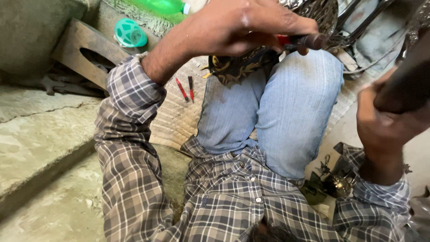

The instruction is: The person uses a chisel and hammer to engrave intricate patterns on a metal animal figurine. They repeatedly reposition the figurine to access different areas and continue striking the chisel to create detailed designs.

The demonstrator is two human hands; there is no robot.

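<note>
Head view, looking down over knees in light blue jeans (273, 107) and a plaid shirt (134, 170). Left hand (237, 27) at top centre, fingers closed around a tool with red-and-black handle (302, 41), handle lying level and pointing right. Tool tip hidden against an ornate silver metal piece (320, 13) with pierced pattern, resting above the knees at top of frame. Right hand (380, 125) at right edge, fingers wrapped on a dark blurred object (405, 85), kind unclear. Two small red-handled tools (186, 88) side by side on woven mat (177, 116), centre left. One green bottle (163, 6) and one teal mesh cup (130, 33), upper left. One wooden block (83, 49) on the concrete step.
</note>
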